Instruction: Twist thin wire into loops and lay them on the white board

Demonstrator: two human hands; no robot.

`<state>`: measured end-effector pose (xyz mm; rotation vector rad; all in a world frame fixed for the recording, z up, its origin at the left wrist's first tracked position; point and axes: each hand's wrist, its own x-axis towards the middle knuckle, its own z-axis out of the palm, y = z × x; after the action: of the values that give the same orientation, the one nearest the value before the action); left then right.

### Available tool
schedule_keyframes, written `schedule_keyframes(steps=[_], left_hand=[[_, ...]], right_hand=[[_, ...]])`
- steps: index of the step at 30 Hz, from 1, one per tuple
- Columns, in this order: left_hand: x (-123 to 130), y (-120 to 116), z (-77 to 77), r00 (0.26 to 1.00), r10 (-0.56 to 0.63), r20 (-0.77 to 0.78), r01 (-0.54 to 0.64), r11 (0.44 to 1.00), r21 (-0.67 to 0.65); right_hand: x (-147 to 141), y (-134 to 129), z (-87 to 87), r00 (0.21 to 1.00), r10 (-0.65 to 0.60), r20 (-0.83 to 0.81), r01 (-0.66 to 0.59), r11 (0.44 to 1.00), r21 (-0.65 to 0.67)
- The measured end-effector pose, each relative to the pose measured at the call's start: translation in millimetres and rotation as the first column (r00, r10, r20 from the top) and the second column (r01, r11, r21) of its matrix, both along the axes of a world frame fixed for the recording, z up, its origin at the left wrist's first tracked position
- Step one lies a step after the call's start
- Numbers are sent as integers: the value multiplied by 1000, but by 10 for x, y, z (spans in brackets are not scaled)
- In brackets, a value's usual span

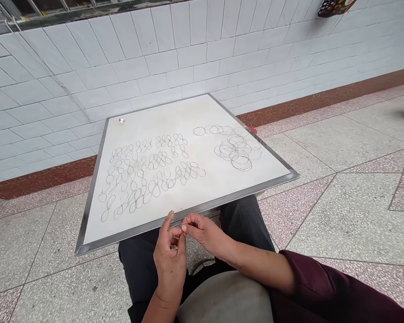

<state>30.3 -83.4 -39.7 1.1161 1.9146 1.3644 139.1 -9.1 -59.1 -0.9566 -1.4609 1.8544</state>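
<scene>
My left hand (pixel 171 255) and my right hand (pixel 202 231) meet at the near edge of a white table (pixel 195 197). Both pinch a thin wire loop (pixel 181 231) between thumb and fingertips; its full shape is partly hidden by the fingers. Rows of thin wires twisted into figure-eight shapes (pixel 155 188) lie on the table's left and middle. On its right side rests a loose, overlapping pile of round wire rings (pixel 240 163), with several more rings (pixel 199 131) behind it.
A small white and red object (pixel 121 121) sits near the table's far left corner. The table has a grey metal rim (pixel 252 190) and stands by a white tiled wall (pixel 161 65). My legs are under the near edge.
</scene>
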Motion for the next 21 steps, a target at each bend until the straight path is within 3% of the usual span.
schedule_keyframes(steps=[6,8,12,14,21], left_hand=[[18,-1,-66,987,-6,-160,14,999,50],[22,8,-49,996,-1,-91,3,1000,18],[27,22,4,981,1,193,-3,1000,8],[31,21,21,972,-13,234,8,1000,25],[65,-20,65,999,-13,-39,12,999,-47]], right_hand=[[-35,-40,-46,998,-55,32,55,998,-2],[-41,-41,-53,998,-65,26,65,998,-7],[-18,-23,-42,998,-41,-49,39,999,-33],[0,-10,-41,997,-24,-76,21,999,-43],[3,-21,-39,999,-34,-3,33,999,-39]])
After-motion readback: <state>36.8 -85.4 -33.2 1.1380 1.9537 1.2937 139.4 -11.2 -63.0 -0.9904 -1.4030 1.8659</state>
